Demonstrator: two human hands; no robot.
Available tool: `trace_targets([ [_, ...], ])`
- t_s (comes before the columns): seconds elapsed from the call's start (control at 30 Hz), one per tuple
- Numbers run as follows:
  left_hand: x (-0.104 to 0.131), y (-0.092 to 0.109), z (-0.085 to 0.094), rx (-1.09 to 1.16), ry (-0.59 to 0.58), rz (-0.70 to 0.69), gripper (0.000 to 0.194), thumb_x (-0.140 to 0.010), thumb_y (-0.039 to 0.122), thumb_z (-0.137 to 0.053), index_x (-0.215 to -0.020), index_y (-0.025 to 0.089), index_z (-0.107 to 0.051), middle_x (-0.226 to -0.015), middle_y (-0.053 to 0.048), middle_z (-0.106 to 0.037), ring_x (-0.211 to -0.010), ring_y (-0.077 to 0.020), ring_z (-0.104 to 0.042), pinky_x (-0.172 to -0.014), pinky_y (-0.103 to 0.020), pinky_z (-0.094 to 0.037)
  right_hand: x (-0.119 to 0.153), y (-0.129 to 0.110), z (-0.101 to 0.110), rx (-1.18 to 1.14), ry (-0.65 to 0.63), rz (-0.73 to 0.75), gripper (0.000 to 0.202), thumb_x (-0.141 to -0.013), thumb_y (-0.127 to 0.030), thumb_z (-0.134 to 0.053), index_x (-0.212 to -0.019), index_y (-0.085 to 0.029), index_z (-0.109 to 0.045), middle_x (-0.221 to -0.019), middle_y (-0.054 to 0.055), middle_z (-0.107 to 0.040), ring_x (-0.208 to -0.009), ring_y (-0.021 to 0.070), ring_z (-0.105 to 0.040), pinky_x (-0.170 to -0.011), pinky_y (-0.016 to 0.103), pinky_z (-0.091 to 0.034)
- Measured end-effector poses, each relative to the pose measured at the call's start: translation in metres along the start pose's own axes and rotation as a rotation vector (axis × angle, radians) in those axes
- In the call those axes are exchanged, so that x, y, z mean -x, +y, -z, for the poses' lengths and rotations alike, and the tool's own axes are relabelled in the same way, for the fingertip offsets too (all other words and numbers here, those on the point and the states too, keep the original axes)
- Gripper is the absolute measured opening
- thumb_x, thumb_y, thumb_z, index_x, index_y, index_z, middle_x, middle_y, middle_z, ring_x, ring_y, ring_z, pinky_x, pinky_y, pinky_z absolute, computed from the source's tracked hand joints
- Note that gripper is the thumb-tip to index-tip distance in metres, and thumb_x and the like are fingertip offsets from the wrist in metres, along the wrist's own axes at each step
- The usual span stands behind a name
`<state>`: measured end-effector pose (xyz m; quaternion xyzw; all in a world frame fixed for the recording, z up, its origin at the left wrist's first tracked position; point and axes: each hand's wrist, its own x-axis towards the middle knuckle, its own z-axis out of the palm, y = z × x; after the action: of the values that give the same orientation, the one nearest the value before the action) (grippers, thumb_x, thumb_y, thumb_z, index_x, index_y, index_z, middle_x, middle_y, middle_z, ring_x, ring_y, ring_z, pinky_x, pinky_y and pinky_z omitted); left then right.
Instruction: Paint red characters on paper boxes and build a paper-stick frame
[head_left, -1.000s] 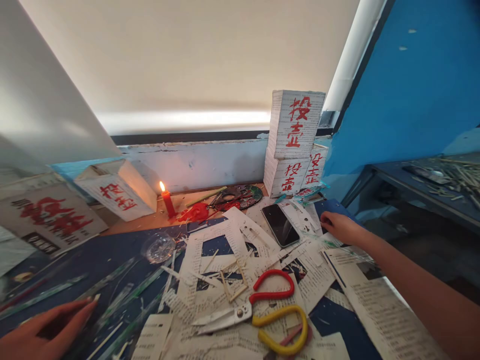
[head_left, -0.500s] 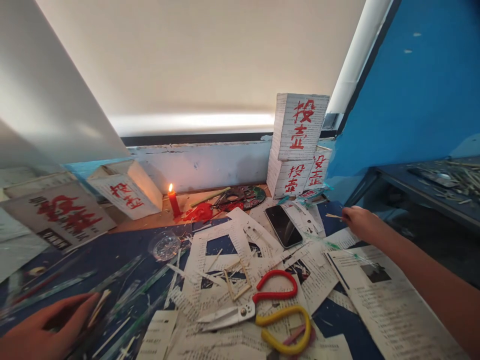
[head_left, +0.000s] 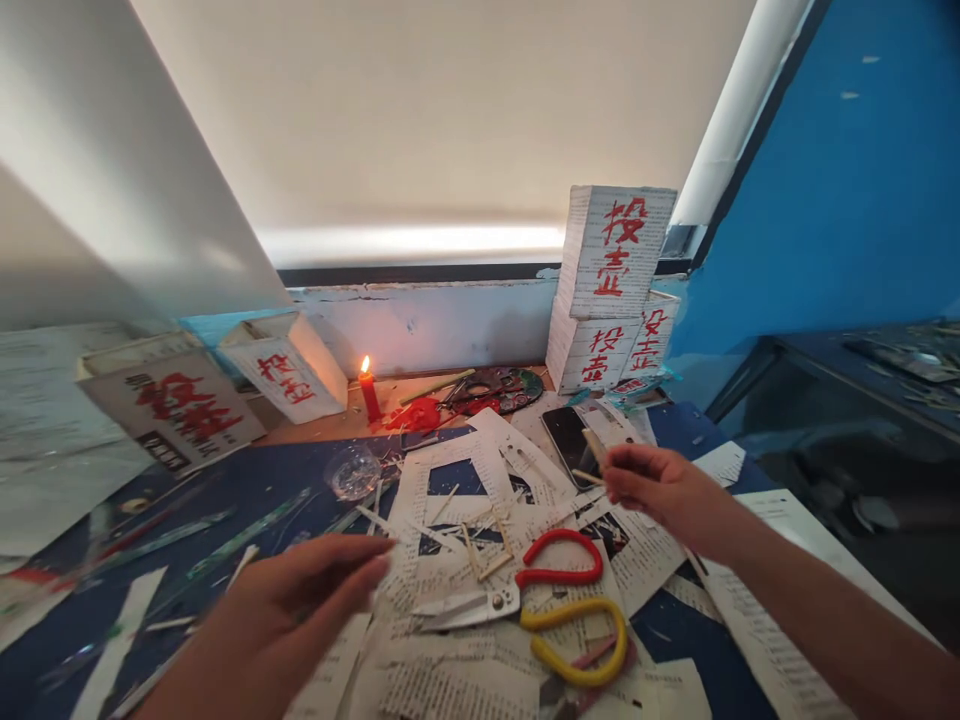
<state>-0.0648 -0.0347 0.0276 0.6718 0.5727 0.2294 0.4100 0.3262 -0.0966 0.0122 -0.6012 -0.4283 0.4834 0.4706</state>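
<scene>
My right hand (head_left: 652,485) pinches a few short pale wooden sticks (head_left: 594,447) over the black phone (head_left: 564,440). My left hand (head_left: 300,610) hovers over the papers at the lower left, thumb and fingers slightly apart, with nothing visible between them. Between both hands, a small frame of thin sticks (head_left: 495,567) lies on printed sheets among paper scraps. Just in front of it rest scissors (head_left: 491,602) with one red and one yellow handle, blades pointing left.
A lit red candle (head_left: 370,395) stands at the back beside red wax-like lumps (head_left: 412,413) and a dark palette (head_left: 517,390). Paper-covered boxes with red characters are stacked at right (head_left: 619,255); others stand at left (head_left: 289,370). A clear round dish (head_left: 354,474) sits left of centre.
My right hand has come in from the right toward the middle with the sticks. My left hand has moved right from the lower-left sticks. The view has shifted slightly left.
</scene>
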Motion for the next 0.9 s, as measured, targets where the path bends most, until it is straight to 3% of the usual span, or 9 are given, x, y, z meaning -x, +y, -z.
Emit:
trace_targets([
  [0.1,-0.005,0.031,-0.042,0.257,-0.322,0.033,0.045,-0.081,0.053,-0.070,-0.113,0.022,-0.074,-0.067,-0.001,-0.071,-0.059,-0.0154,-0.060,-0.054,-0.023,-0.047,0.005,0.001,-0.061,-0.175,-0.142,-0.016,0.032,-0.077,-0.044,-0.081,-0.093,-0.020,-0.067,-0.080,-0.002,-0.067,-0.069,0.0105,-0.061,-0.066,0.023,-0.048],
  [0.13,-0.008,0.038,-0.056,0.359,-0.369,0.041,0.046,-0.080,0.053,-0.070,-0.113,0.020,-0.074,-0.062,-0.001,-0.068,-0.054,-0.0138,-0.056,-0.051,-0.023,-0.045,0.006,0.003,-0.077,-0.192,-0.189,-0.011,0.031,-0.079,-0.044,-0.079,-0.092,-0.020,-0.067,-0.078,-0.002,-0.066,-0.070,0.0107,-0.061,-0.067,0.023,-0.049],
  [0.23,-0.019,0.040,-0.087,0.529,-0.342,-0.017,0.037,-0.079,0.050,-0.072,-0.089,0.015,-0.077,-0.057,-0.001,-0.064,-0.052,-0.0118,-0.053,-0.054,-0.023,-0.046,0.004,0.010,-0.112,-0.214,-0.276,-0.065,0.032,-0.080,-0.048,-0.077,-0.092,-0.020,-0.065,-0.079,-0.002,-0.065,-0.069,0.0120,-0.060,-0.060,0.023,-0.049],
  [0.3,-0.028,0.030,-0.095,0.582,-0.306,-0.053,0.036,-0.080,0.049,-0.072,-0.075,0.014,-0.074,-0.057,-0.001,-0.063,-0.054,-0.0119,-0.054,-0.056,-0.023,-0.046,0.001,0.018,-0.124,-0.222,-0.275,-0.059,0.032,-0.081,-0.048,-0.075,-0.090,-0.020,-0.063,-0.078,-0.001,-0.065,-0.069,0.0131,-0.063,-0.056,0.022,-0.048],
  [0.43,-0.041,0.010,-0.091,0.606,-0.265,-0.036,0.034,-0.082,0.047,-0.070,-0.072,0.014,-0.071,-0.061,-0.003,-0.065,-0.056,-0.0118,-0.055,-0.057,-0.023,-0.046,-0.003,0.031,-0.129,-0.107,-0.296,0.028,0.023,-0.085,-0.039,-0.072,-0.087,-0.018,-0.063,-0.077,0.001,-0.068,-0.071,0.0149,-0.068,-0.059,0.022,-0.049],
  [0.53,-0.047,0.005,-0.084,0.585,-0.243,-0.007,0.033,-0.080,0.046,-0.071,-0.076,0.013,-0.070,-0.063,-0.003,-0.066,-0.055,-0.0117,-0.055,-0.055,-0.023,-0.046,-0.003,0.034,-0.122,0.102,-0.239,0.083,0.017,-0.089,-0.034,-0.067,-0.084,-0.019,-0.063,-0.071,-0.001,-0.066,-0.066,0.0137,-0.065,-0.061,0.023,-0.049],
  [0.73,-0.054,-0.006,-0.086,0.437,-0.197,0.141,0.042,-0.075,0.040,-0.074,-0.107,0.017,-0.062,-0.065,0.001,-0.066,-0.051,-0.0137,-0.057,-0.043,-0.022,-0.042,-0.008,0.033,-0.109,0.493,-0.100,0.139,0.019,-0.093,-0.037,-0.059,-0.085,-0.021,-0.067,-0.065,-0.002,-0.065,-0.059,0.0148,-0.064,-0.053,0.024,-0.044],
  [0.9,-0.056,-0.018,-0.095,0.276,-0.188,0.046,0.021,-0.080,0.034,-0.068,-0.091,0.017,-0.063,-0.066,-0.001,-0.067,-0.053,-0.0131,-0.059,-0.046,-0.021,-0.040,-0.008,0.037,-0.110,0.564,-0.094,0.158,0.017,-0.093,-0.034,-0.057,-0.087,-0.022,-0.068,-0.066,-0.003,-0.067,-0.059,0.0143,-0.064,-0.056,0.024,-0.045],
])
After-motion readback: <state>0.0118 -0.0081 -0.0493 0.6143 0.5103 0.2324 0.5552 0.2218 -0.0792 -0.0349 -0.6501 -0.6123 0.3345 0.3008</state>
